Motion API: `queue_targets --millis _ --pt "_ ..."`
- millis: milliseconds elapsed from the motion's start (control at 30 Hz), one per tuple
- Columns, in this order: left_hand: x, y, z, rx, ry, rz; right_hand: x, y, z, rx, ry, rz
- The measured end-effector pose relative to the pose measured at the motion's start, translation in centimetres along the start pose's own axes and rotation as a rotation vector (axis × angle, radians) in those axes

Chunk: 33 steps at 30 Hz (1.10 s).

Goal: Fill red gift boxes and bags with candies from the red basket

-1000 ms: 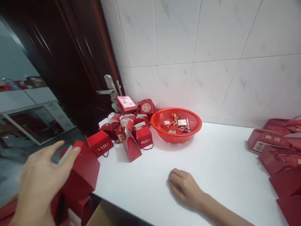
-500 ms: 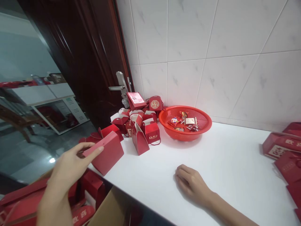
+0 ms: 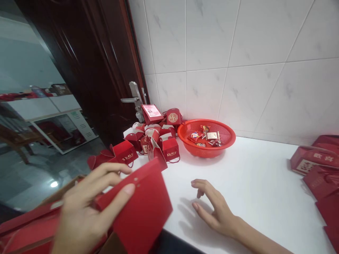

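Observation:
My left hand (image 3: 92,201) pinches a red gift box (image 3: 144,208) by its top edge, thumb on the near face and fingers behind. The box has small holes near that edge and is held over the front edge of the white table (image 3: 254,176). To its right, my right hand (image 3: 214,208) hovers low above the tabletop, thumb and fingers apart, with nothing in it. Behind the hands stands a red plastic basket (image 3: 206,152) holding several wrapped sweets (image 3: 195,136).
Several red gift boxes (image 3: 171,148), some with open tops, cluster left of the basket by the dark door (image 3: 87,70). More red boxes (image 3: 312,160) line the table's right side. Below at left, a carton holds red boxes (image 3: 29,225). A tiled wall (image 3: 206,91) stands behind.
My left hand has brought the red box rightward and nearer to me. My right hand has lifted from the table and its curled fingers have spread.

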<state>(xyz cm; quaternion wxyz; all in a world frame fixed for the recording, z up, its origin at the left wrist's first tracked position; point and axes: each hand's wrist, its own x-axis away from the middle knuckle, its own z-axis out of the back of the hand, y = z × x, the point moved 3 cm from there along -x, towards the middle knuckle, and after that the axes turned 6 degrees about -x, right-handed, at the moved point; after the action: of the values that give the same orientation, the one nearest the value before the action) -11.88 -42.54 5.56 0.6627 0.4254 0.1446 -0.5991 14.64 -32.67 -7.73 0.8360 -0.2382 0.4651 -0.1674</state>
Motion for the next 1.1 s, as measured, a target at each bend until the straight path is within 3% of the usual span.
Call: queue_targets --millis 67,133,233,300,433,533,633,733,900,1000,1100 --pt "-0.4 3.7 -2.2 0.140 -0.064 -0.148 -0.7 -1.1 0.4 -0.026 0.067 0.009" --pt "-1.0 6.2 -4.7 0.187 -0.023 -0.200 -1.3 -1.9 0.8 -0.039 0.126 0.016" --pt "-1.9 8.2 -8.7 0.145 0.095 -0.231 -1.7 -2.3 1.2 0.012 0.180 0.053" --pt "-2.3 9.0 -11.3 0.079 0.101 -0.233 -1.8 -1.7 1.2 0.086 0.202 0.059" --pt "-2.5 10.5 -14.8 0.023 -0.092 -0.192 -1.7 0.7 1.0 0.159 0.241 -0.016" --pt "-2.1 11.4 -15.8 0.143 -0.308 -0.205 -1.8 2.7 1.5 0.069 0.257 -0.111" --pt "-1.9 11.4 -15.8 0.334 -0.445 -0.228 -2.0 4.0 2.4 -0.029 0.259 -0.202" --pt "-2.5 10.6 -15.4 0.497 -0.436 -0.242 -2.2 4.7 3.2 -0.073 0.262 -0.234" --pt "-4.7 7.5 -15.1 0.470 -0.218 -0.150 -2.7 4.5 4.5 -0.001 0.350 -0.247" --pt "-5.8 6.0 -15.8 0.419 -0.318 -0.101 -3.4 2.9 5.3 0.088 0.387 -0.107" --pt "-6.1 5.5 -16.6 0.424 -0.484 -0.120 -4.0 1.2 5.4 0.165 0.309 0.015"
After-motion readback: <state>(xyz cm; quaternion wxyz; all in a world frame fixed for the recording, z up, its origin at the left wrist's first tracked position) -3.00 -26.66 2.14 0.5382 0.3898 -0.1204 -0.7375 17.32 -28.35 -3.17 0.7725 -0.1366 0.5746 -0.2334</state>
